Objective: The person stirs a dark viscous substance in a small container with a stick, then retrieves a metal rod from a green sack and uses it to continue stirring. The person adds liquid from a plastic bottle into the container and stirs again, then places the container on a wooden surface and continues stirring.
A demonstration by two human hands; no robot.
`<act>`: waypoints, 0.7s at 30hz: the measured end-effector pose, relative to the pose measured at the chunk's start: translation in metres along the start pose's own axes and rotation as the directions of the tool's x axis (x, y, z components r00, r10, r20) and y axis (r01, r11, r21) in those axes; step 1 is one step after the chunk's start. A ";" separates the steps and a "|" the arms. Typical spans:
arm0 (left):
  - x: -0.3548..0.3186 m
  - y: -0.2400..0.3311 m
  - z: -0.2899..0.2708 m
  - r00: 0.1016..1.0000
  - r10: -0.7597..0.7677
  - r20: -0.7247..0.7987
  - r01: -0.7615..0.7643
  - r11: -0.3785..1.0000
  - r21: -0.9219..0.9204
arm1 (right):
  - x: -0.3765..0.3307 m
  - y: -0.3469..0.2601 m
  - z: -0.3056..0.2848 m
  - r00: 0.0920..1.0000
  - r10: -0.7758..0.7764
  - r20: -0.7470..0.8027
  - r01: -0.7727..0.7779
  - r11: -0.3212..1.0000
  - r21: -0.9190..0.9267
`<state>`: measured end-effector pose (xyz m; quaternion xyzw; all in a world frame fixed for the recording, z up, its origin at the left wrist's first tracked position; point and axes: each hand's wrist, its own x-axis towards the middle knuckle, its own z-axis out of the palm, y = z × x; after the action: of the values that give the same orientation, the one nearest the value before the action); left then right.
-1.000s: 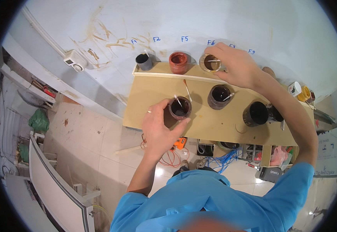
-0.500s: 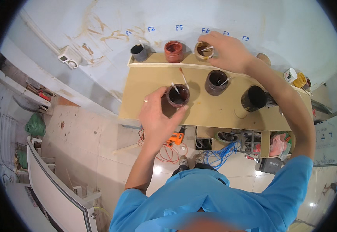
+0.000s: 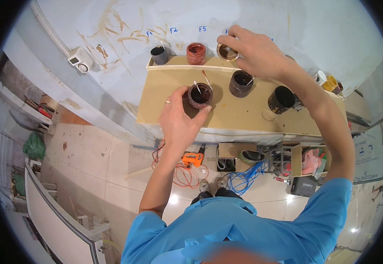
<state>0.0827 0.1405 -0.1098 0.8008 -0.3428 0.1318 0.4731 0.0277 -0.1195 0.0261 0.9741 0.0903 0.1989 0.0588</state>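
Observation:
My left hand [image 3: 178,121] is curled round a dark-filled jar [image 3: 200,97] on the tan tabletop, thumb on its near side. A white-ended stick [image 3: 197,87] stands in that jar, and a stick with a reddish-brown tip [image 3: 206,78] slants up just behind it. On the raised ledge at the back, my right hand [image 3: 255,50] has its fingers and thumb about the rim of a jar with brown contents [image 3: 227,53]. A pale stick shows in this jar; its lower end is hard to make out. Near my right wrist stands another dark-filled jar [image 3: 241,84] with a stick in it.
Along the ledge are a red jar [image 3: 196,53] and a dark grey cup [image 3: 159,55]. A black cup [image 3: 281,100] stands to the right, with white and yellow containers [image 3: 330,82] beyond. Below lie an orange power tool [image 3: 193,159] and blue cable [image 3: 247,177].
The whole view has shifted a little, with the table now higher in it. My right hand has turned slightly over the brown jar's rim. My left hand stays on its jar.

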 end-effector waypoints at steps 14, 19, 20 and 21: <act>0.001 -0.009 0.007 0.999 -0.028 -0.021 0.026 0.995 -0.094 | 0.024 0.049 0.048 0.946 0.171 0.276 -0.242 0.938 0.247; -0.002 -0.022 0.000 0.994 0.047 -0.101 -0.071 0.966 -0.248 | -0.003 0.066 0.052 0.930 0.128 0.345 -0.240 0.921 0.306; -0.008 -0.022 -0.001 0.992 0.028 -0.120 -0.079 0.894 -0.442 | -0.017 0.066 0.044 0.941 0.134 0.312 -0.232 0.923 0.305; -0.013 -0.024 -0.010 0.991 0.059 -0.119 -0.103 0.909 -0.404 | -0.034 0.064 0.031 0.953 0.144 0.268 -0.226 0.924 0.307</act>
<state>0.0910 0.1623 -0.1278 0.6612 -0.3705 0.1181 0.6415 0.0190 -0.1914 -0.0056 0.9908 0.0218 0.0658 -0.1159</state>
